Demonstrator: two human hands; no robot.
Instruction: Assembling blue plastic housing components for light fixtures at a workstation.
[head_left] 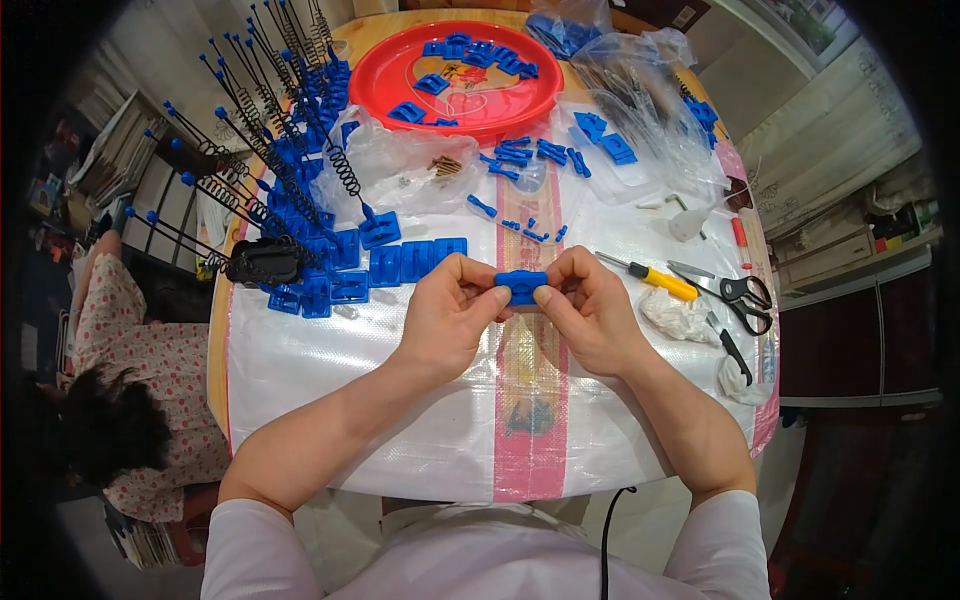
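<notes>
Between my two hands, over the middle of the table, is a small blue plastic base piece (522, 288). My left hand (452, 312) pinches its left end between thumb and fingers. The right end sits in the same kind of pinch from my right hand (592, 308). Just beyond my left hand lies a row of similar blue bases (418, 260). Small blue plastic clips (515, 155) and tiny blue bits (530, 230) lie farther out, past the held piece.
At the back a red basin (370, 95) holds more blue parts. Coil springs on blue bases (290, 150) crowd the left. A bag holds screws (447, 166). A yellow-handled screwdriver (668, 284), scissors (745, 298) and a black-handled knife (735, 352) lie right. Another person (150, 400) is at far left.
</notes>
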